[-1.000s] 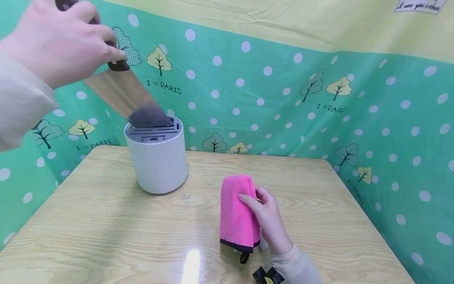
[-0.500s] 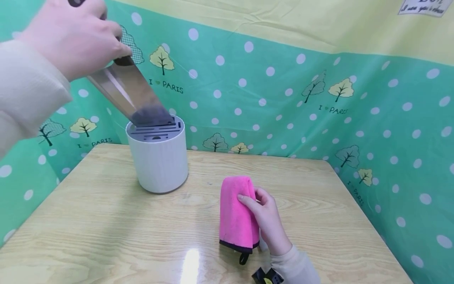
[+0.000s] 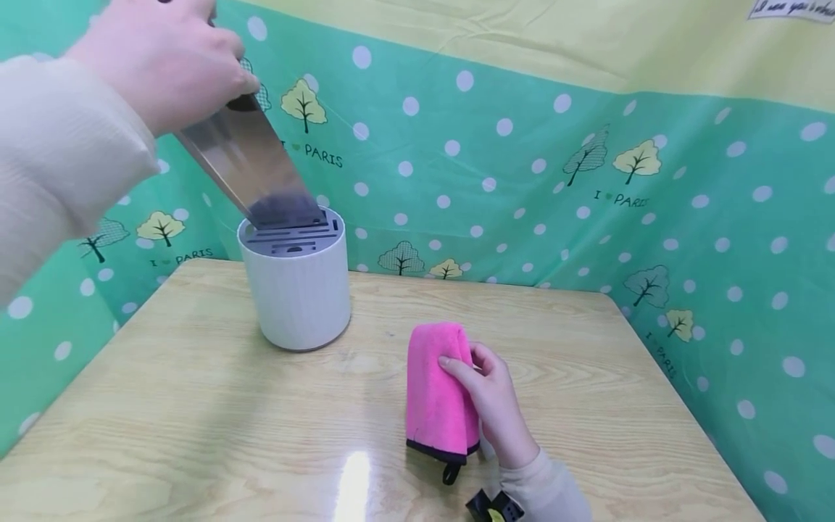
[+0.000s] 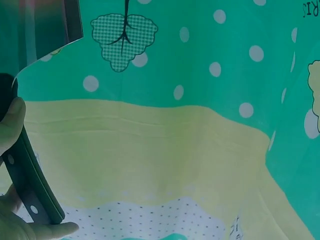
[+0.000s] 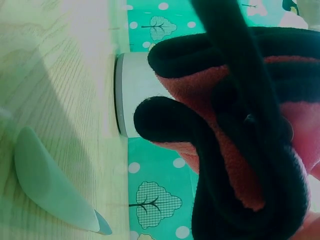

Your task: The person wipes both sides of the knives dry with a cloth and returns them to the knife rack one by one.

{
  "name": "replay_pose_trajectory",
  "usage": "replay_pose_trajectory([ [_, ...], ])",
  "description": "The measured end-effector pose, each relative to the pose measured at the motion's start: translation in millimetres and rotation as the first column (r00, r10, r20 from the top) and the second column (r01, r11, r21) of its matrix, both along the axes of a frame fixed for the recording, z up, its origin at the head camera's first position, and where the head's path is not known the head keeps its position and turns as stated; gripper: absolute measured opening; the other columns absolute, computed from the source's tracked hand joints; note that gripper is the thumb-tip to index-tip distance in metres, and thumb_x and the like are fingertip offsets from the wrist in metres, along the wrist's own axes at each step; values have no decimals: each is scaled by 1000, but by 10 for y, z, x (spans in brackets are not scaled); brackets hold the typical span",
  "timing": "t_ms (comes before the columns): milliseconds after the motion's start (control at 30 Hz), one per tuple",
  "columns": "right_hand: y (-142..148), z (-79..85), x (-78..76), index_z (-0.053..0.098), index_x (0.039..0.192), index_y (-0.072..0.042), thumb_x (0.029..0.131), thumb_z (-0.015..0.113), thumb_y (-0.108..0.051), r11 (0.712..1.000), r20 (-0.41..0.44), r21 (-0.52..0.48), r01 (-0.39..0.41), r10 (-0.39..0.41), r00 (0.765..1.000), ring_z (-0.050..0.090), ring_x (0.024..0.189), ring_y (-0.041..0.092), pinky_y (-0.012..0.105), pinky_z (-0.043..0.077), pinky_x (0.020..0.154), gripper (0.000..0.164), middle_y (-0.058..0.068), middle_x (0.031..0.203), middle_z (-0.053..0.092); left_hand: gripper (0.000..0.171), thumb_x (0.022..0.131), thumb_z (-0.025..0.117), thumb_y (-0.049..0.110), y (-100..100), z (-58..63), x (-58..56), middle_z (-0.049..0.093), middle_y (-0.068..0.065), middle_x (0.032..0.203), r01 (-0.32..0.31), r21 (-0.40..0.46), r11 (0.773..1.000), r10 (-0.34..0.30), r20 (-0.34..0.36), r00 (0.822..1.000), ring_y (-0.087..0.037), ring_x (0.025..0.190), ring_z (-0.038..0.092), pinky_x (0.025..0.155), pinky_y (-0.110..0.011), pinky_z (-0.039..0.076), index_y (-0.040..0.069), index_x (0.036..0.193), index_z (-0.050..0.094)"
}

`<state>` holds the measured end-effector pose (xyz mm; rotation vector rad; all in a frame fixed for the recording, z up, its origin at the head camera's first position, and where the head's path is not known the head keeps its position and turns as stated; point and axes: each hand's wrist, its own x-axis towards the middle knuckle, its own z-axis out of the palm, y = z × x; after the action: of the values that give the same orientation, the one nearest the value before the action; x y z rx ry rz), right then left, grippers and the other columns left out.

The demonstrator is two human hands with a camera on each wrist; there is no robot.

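Observation:
At the upper left of the head view my left hand (image 3: 163, 69) grips the dark handle of a cleaver (image 3: 254, 163). Its broad steel blade tilts down to the right, with the lower edge at the slotted top of a round white knife block (image 3: 300, 297); how deep it sits in a slot I cannot tell. In the left wrist view the riveted handle (image 4: 37, 182) lies between fingers and thumb. My right hand (image 3: 492, 406) holds a folded pink towel (image 3: 435, 391) with black trim, thumb on the near face.
A pale, smooth, curved object (image 5: 50, 185) lies on the wooden table (image 3: 261, 435) beside the towel, mostly hidden in the head view. Behind the table hangs a green and yellow patterned cloth (image 3: 457, 167).
My left hand and the cleaver have shifted slightly right and upward in the view, the blade standing a bit steeper over the block. The right hand and towel stay about where they were.

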<state>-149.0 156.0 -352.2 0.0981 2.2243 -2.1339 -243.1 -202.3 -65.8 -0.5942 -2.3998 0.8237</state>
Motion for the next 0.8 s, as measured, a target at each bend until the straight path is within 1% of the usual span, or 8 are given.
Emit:
replay_pose_trajectory([
  [133, 13, -2, 5, 63, 118, -4, 89, 71, -21, 1000, 6, 5, -2, 2, 1000, 70, 79, 19, 35, 58, 69, 34, 9, 99, 69, 52, 43, 79, -13, 45, 1, -16, 61, -17, 87, -16, 2, 1000, 16, 15, 1000, -42, 94, 37, 76, -55, 39, 16, 84, 70],
  [333, 27, -12, 20, 63, 118, -6, 89, 71, -18, 1000, 26, -21, -3, 3, 1000, 71, 79, 20, 35, 58, 69, 33, 8, 99, 70, 34, 51, 79, -10, 190, 28, -81, 62, -18, 88, -13, -47, 999, 13, -3, 1000, -43, 92, 40, 80, -56, 40, 16, 70, 66],
  [433, 31, -14, 23, 63, 119, -5, 88, 71, -19, 1000, 28, -22, -2, 2, 1000, 71, 79, 20, 35, 58, 69, 34, 8, 99, 69, 37, 48, 80, -8, 278, 18, -106, 62, -17, 92, -3, -91, 996, 3, 2, 1000, -44, 95, 38, 77, -60, 42, 15, 75, 68],
  [533, 30, -18, 26, 63, 119, -6, 88, 72, -19, 1000, 32, -19, 0, 1, 999, 71, 79, 21, 35, 58, 69, 34, 9, 100, 69, 43, 46, 83, -7, 353, -37, -107, 63, -15, 92, -10, -142, 990, 12, 18, 1000, -45, 93, 37, 78, -69, 41, 15, 80, 69],
  [600, 23, -17, 30, 63, 119, -6, 88, 72, -20, 1000, 33, -20, 0, 1, 999, 71, 79, 21, 36, 58, 70, 35, 9, 100, 69, 44, 46, 85, -5, 383, -87, -103, 63, -15, 93, -20, -175, 984, 24, 19, 1000, -47, 92, 38, 83, -78, 36, 14, 82, 69],
  [667, 14, -13, 35, 63, 120, -7, 88, 72, -21, 1000, 34, -19, 1, 0, 999, 71, 80, 21, 36, 58, 70, 35, 9, 101, 69, 40, 52, 84, -7, 402, -137, -94, 62, -17, 94, -28, -191, 981, 33, 23, 999, -49, 93, 39, 88, -84, 28, 13, 84, 70],
  [700, 11, -10, 37, 63, 120, -7, 88, 72, -21, 1000, 32, -19, 0, 0, 999, 71, 80, 21, 36, 58, 70, 35, 9, 101, 69, 41, 52, 85, -6, 408, -166, -89, 62, -18, 95, -34, -198, 980, 39, 22, 999, -50, 96, 40, 90, -86, 24, 13, 86, 70],
  [800, 7, -5, 40, 63, 120, -7, 88, 72, -21, 1000, 29, -20, -4, 4, 1000, 71, 80, 21, 36, 58, 70, 35, 9, 101, 69, 35, 61, 81, -7, 407, -252, -84, 61, -18, 96, -25, -212, 977, 31, 26, 999, -52, 100, 40, 93, -90, 14, 13, 88, 71],
])
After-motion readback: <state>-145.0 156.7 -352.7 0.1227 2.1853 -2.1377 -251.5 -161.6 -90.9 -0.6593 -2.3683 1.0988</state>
